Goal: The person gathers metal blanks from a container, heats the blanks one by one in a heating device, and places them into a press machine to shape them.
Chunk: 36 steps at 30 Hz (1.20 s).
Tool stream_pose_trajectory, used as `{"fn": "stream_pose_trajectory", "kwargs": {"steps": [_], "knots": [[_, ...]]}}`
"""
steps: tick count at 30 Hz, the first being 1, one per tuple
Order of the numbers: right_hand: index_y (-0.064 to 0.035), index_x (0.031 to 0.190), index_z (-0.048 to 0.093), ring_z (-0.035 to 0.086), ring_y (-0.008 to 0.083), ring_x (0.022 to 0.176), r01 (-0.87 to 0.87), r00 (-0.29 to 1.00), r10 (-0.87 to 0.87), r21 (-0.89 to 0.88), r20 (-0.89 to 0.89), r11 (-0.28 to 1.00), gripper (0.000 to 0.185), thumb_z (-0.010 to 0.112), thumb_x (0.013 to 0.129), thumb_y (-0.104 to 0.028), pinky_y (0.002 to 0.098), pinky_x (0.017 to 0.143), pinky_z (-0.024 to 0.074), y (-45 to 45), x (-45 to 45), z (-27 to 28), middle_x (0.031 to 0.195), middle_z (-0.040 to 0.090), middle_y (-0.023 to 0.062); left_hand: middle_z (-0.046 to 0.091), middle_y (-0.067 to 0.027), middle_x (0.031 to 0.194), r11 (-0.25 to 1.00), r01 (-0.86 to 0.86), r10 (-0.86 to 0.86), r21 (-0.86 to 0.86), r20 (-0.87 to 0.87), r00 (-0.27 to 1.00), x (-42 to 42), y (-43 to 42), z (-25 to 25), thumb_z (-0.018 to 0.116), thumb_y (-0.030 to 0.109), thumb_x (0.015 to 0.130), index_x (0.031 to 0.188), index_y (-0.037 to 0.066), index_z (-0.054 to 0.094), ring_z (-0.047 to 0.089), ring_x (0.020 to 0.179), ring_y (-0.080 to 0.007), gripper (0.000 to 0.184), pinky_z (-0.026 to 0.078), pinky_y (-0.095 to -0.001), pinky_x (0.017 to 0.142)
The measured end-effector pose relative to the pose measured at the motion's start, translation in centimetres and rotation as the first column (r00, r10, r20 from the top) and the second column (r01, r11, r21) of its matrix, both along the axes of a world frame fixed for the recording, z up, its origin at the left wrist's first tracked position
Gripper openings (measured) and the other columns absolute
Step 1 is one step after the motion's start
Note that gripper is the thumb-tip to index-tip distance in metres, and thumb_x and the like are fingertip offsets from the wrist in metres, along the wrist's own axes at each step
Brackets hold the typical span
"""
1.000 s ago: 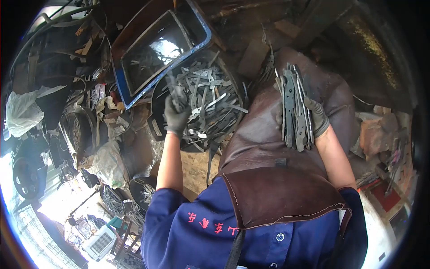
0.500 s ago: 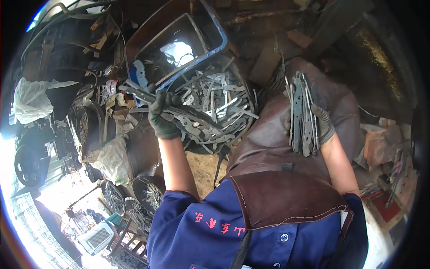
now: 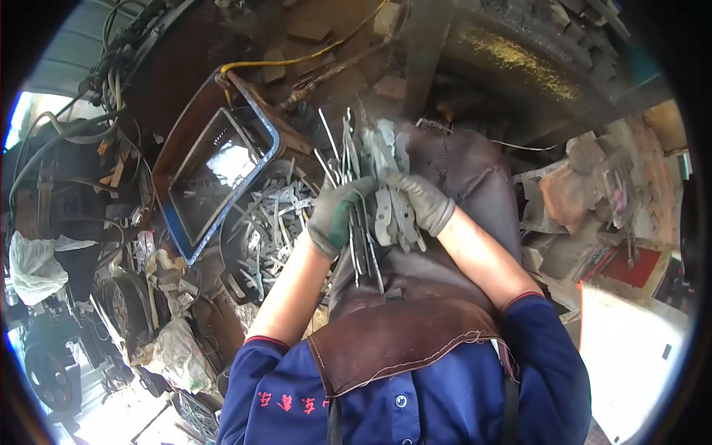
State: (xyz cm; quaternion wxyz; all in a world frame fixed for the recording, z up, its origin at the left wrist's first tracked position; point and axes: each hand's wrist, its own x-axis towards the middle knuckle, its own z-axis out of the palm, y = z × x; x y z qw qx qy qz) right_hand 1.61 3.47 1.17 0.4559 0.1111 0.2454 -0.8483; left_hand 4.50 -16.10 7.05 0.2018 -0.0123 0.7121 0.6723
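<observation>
My left hand [image 3: 334,215], in a grey-green work glove, is closed around several thin flat metal strips [image 3: 359,245], which point up and down at uneven lengths. Right beside it, my gloved right hand [image 3: 424,202] grips a bundle of flat metal plates [image 3: 384,215] with notched edges and small holes. Both bunches are held side by side above the brown leather apron [image 3: 475,167] over my lap. Where one bunch ends and the other begins is hard to make out.
To the left, a round container holds a heap of similar metal pieces [image 3: 271,215]. A blue-edged frame with a clear panel [image 3: 271,133] leans behind it. A yellow cable [image 3: 297,59] runs across the back. Bricks [image 3: 571,189] and a red board [image 3: 630,265] are at right.
My left hand has come from over the heap to my lap with its strips, meeting my right hand and its bundle. The view has turned to the right.
</observation>
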Motion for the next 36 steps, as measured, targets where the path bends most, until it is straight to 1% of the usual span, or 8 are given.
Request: {"fn": "stream_pose_trajectory", "kwargs": {"steps": [3,4,5,11,17,23,33,36], "knots": [[0.0003,0.108,0.065,0.066,0.0158,0.087,0.078,0.989,-0.061,0.119,-0.136,0.99,0.042,0.078,0.083,-0.03,0.0288,0.079,0.055,-0.4,1.2,3.4,0.097,0.069,0.0068,0.065,-0.019,0.118,0.922,0.201,-0.314,-0.332,-0.333,0.889,-0.1,-1.3,-4.7,0.045,0.018,0.101,0.133,-0.006,0.051,0.062,0.113,-0.0244,0.04,0.044,-0.032,0.106],[0.0003,0.108,0.065,0.066,0.0158,0.087,0.078,0.989,-0.062,0.121,-0.135,0.99,0.042,0.078,0.083,-0.03,0.0288,0.079,0.055,-0.7,1.4,3.1,0.097,0.069,0.0068,0.064,-0.0195,0.119,0.955,0.083,-0.074,0.286,-0.043,0.996,-0.7,-0.7,-5.2,0.046,0.012,0.1,0.137,-0.003,0.047,0.063,0.111,-0.0241,0.04,0.047,-0.0316,0.103],[-0.0005,0.105,0.067,0.066,0.0153,0.087,0.123,0.973,-0.091,0.146,-0.21,0.982,0.038,0.078,0.083,-0.03,0.0282,0.081,0.0541,-0.9,1.6,2.5,0.096,0.069,0.0065,0.063,-0.0199,0.119,0.893,-0.145,0.11,0.426,0.105,0.988,0.1,0.2,-5.7,0.048,0.006,0.097,0.138,0.002,0.043,0.064,0.108,-0.0244,0.041,0.05,-0.0316,0.098],[-0.0039,0.1,0.067,0.066,0.0169,0.088,0.111,0.974,-0.103,0.026,-0.203,0.993,0.037,0.078,0.082,-0.034,0.0297,0.083,0.0541,0.1,1.5,-0.2,0.092,0.069,0.0058,0.06,-0.0172,0.115,0.826,-0.323,0.384,0.462,-0.041,0.923,1.2,4.3,-4.0,0.057,-0.013,0.086,0.143,0.014,0.034,0.065,0.091,-0.0203,0.067,0.054,-0.0258,0.073],[-0.0071,0.125,0.058,0.067,0.0219,0.097,0.146,0.989,-0.145,-0.106,0.019,0.984,0.052,0.075,0.084,-0.034,0.0393,0.084,0.0568,0.5,1.4,-0.1,0.11,0.068,0.0079,0.052,-0.012,0.131,0.851,-0.387,0.417,0.356,-0.008,0.909,1.9,5.9,-2.6,0.072,0.0,0.079,0.14,0.0,0.036,0.055,0.116,-0.0208,0.071,0.047,-0.0338,0.098],[-0.0066,0.13,0.055,0.06,0.0207,0.113,0.17,0.985,-0.173,-0.219,0.001,0.961,0.049,0.072,0.087,-0.025,0.0339,0.104,0.0442,1.0,1.4,0.3,0.12,0.064,0.0088,0.046,-0.0241,0.135,0.787,-0.383,-0.053,-0.483,-0.672,0.739,0.6,7.2,0.5,0.071,0.004,0.072,0.136,-0.003,0.038,0.046,0.127,-0.0389,0.072,0.038,-0.0449,0.106],[-0.004,0.125,0.058,0.062,0.0202,0.11,-0.003,1.0,-0.003,-0.195,-0.027,0.981,0.042,0.068,0.088,-0.019,0.034,0.102,0.0468,0.0,2.7,1.8,0.118,0.066,0.0096,0.032,-0.0283,0.145,0.616,-0.51,-0.09,-0.601,-0.696,0.712,3.8,6.4,1.5,0.074,0.016,0.067,0.146,-0.005,0.022,0.032,0.136,-0.0445,0.097,0.028,-0.0499,0.113],[-0.0036,0.121,0.061,0.063,0.0204,0.107,-0.011,1.0,0.011,-0.161,-0.005,0.987,0.038,0.069,0.088,-0.02,0.0351,0.1,0.0486,0.0,2.7,-2.7,0.115,0.067,0.0093,0.03,-0.0217,0.147,0.818,-0.531,0.572,0.222,-0.413,0.708,4.9,6.8,2.2,0.079,0.01,0.071,0.148,-0.006,0.015,0.034,0.136,-0.0288,0.101,0.029,-0.0403,0.114]]}}
